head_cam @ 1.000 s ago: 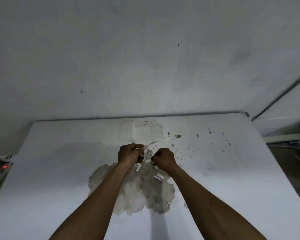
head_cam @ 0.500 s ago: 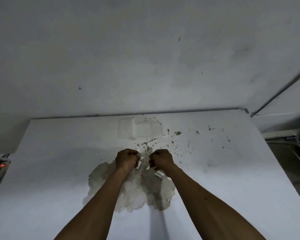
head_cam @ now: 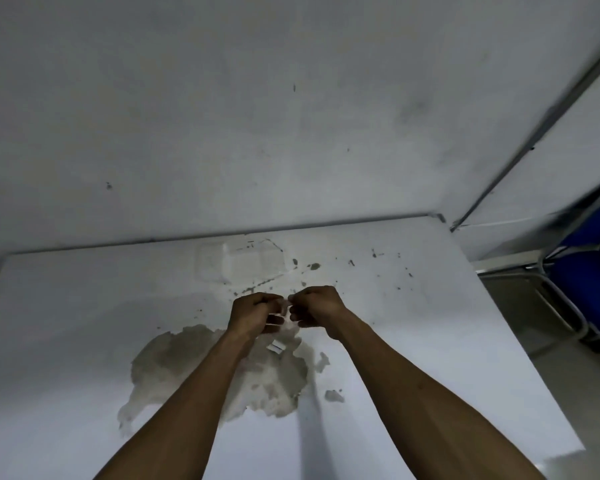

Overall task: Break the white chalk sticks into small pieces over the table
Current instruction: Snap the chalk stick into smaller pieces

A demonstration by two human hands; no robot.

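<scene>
My left hand (head_cam: pixel 253 313) and my right hand (head_cam: pixel 317 306) are held close together above the white table (head_cam: pixel 66 323), fingers curled. Between their fingertips they pinch a short white chalk stick (head_cam: pixel 285 306), mostly hidden by the fingers. Just below the hands a small broken chalk piece (head_cam: pixel 276 347) lies on the table, on a patch where the white surface has peeled away (head_cam: pixel 174 362).
A faint clear plastic box (head_cam: pixel 239 261) sits near the table's far edge against the white wall. Dark specks dot the table at the right. A blue chair (head_cam: pixel 589 278) with a metal frame stands beyond the table's right edge.
The view has swung to the right, bringing the blue chair into sight. Both hands stay together on the chalk; fewer loose pieces show beneath them.
</scene>
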